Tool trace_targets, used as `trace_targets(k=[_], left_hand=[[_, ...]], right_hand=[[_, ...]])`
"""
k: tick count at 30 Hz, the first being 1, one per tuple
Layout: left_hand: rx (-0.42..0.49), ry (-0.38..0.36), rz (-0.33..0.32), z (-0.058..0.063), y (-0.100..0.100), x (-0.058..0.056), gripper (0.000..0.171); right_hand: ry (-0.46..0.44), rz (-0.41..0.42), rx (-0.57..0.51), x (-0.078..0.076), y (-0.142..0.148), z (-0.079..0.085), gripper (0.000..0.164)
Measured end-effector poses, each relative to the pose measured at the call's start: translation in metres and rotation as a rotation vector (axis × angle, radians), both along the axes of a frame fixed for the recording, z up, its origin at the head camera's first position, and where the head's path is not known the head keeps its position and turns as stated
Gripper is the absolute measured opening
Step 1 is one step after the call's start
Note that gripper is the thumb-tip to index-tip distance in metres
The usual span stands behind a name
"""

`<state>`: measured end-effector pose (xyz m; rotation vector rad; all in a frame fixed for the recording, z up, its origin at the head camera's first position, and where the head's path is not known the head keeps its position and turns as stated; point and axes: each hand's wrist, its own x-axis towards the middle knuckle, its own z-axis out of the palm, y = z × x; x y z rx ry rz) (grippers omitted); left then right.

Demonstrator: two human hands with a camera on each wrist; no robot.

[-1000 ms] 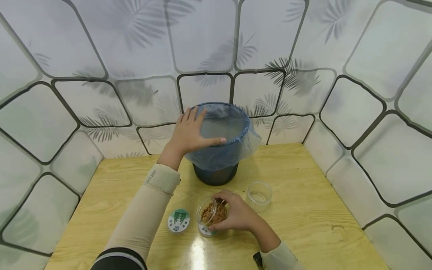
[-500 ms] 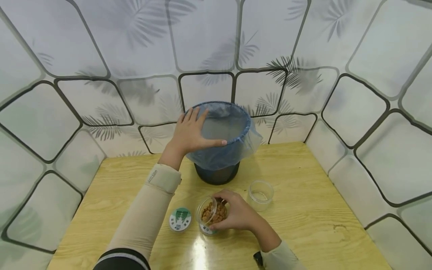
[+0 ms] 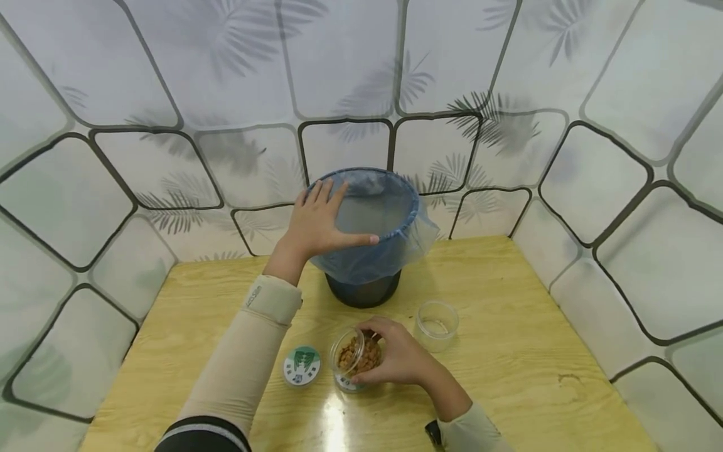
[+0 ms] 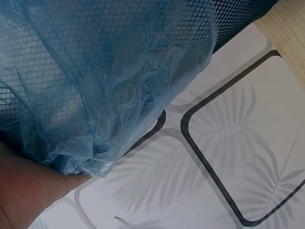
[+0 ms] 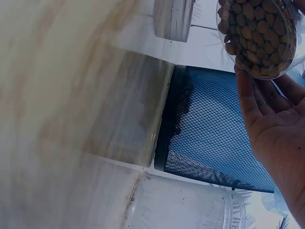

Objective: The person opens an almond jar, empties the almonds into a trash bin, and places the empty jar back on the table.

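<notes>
My right hand (image 3: 395, 355) grips a clear round jar (image 3: 342, 353) of brown nuts, which look like almonds (image 5: 259, 33) in the right wrist view. The jar appears tilted, its mouth facing left. Part of a green-and-white printed disc (image 3: 348, 382) shows just below it. My left hand (image 3: 313, 226) rests spread on the rim of a dark mesh bin (image 3: 361, 292) lined with a blue plastic bag (image 3: 367, 263); the thumb lies along the near rim. In the left wrist view, the edge of the left hand (image 4: 28, 186) touches the crumpled bag (image 4: 143, 90).
A clear jar (image 3: 436, 325) without a lid stands right of the right hand. Left of the held jar is a round green-and-white printed lid (image 3: 302, 366). The wooden table (image 3: 508, 351) is bounded by patterned walls (image 3: 350, 75) at the back and both sides.
</notes>
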<state>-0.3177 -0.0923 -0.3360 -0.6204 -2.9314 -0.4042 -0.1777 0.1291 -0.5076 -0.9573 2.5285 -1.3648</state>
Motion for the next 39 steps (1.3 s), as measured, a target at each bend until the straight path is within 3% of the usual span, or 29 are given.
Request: trace_targets(k=[17,27,39], left_hand=[[0.016,0.017,0.009,-0.001,-0.001,-0.001,0.130],[0.008,0.016,0.012,-0.002,-0.001,0.002,0.127],[0.017,0.012,0.009,-0.002,-0.001,0.001,0.127]], right_hand=[[0.074,-0.026,-0.096,-0.006,0.008,0.012,0.077],[0.106,-0.078,-0.078,-0.006,0.010,0.020,0.075],[0.149,-0.071,-0.141,-0.008,0.010,0.025,0.074]])
